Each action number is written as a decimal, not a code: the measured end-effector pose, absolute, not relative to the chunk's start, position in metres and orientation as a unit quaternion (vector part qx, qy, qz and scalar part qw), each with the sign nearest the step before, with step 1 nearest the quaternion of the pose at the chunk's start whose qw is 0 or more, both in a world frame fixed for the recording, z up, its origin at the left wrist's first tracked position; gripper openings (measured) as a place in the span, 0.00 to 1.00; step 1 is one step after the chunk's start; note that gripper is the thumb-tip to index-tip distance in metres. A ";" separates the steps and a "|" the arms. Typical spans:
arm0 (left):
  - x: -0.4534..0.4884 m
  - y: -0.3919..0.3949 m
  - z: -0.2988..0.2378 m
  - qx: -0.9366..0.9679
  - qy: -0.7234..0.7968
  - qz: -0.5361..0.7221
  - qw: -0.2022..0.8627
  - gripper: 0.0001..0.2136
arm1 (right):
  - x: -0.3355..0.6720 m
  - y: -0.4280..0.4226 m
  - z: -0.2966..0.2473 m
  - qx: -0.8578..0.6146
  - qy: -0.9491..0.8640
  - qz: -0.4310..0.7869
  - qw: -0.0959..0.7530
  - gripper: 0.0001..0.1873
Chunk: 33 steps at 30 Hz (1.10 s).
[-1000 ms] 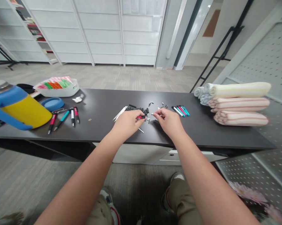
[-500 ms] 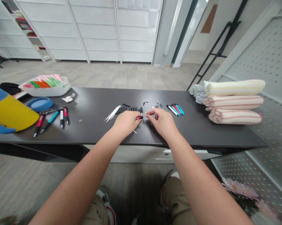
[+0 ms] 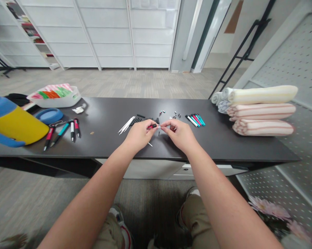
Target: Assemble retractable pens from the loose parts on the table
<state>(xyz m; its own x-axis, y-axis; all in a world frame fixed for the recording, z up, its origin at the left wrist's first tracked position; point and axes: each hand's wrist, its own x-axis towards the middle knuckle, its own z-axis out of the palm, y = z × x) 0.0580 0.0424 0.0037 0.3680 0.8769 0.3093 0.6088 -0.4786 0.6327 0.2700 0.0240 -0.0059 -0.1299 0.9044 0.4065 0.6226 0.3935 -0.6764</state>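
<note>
Left, a jug (image 3: 19, 122), with a basket (image 3: 58, 102) beyond; right, rolled towels (image 3: 263, 110); far back, cabinets (image 3: 109, 34); near right, flowers (image 3: 271, 209).

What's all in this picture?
Table: one, dark, centre
Jug: one, yellow-blue, table's left
Basket: one, white, left rear
Round item: one, blue, beside jug
Crumpled item: one, white, beside basket
Pens: four, multicoloured, beside jug
Rods: several, white, left of centre
Tubes: several, black, beside rods
Small parts: several, silvery, centre
Barrels: several, multicoloured, right of centre
Rolled towels: several, pale, table's right
Cabinets: several, white, background
Frames: two, black, background
Flowers: several, pink, lower right
Left hand: one, centre, gripping red-black piece
Right hand: one, centre, pinching pale piece
Shoes: two, whitish, below table
</note>
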 end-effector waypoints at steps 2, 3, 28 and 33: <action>0.058 0.042 0.004 0.797 0.466 0.319 0.213 0.09 | 0.270 0.024 -0.006 -0.520 -0.728 0.178 0.410 0.08; 0.058 0.042 0.004 0.795 0.466 0.322 0.214 0.09 | 0.270 0.024 -0.006 -0.521 -0.724 0.180 0.415 0.08; 0.058 0.037 0.009 0.784 0.448 0.351 0.248 0.11 | 0.268 0.018 -0.004 -0.507 -0.745 0.162 0.402 0.08; 0.059 0.038 0.008 0.776 0.447 0.352 0.273 0.11 | 0.260 0.013 -0.006 -0.480 -0.790 0.099 0.369 0.17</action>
<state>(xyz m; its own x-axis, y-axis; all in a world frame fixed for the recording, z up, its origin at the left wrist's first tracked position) 0.0589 0.0378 0.0085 0.3530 0.8854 0.3025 0.5008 -0.4519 0.7382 0.2596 0.0131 -0.0059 -0.2679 0.8307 0.4880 0.6855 0.5203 -0.5094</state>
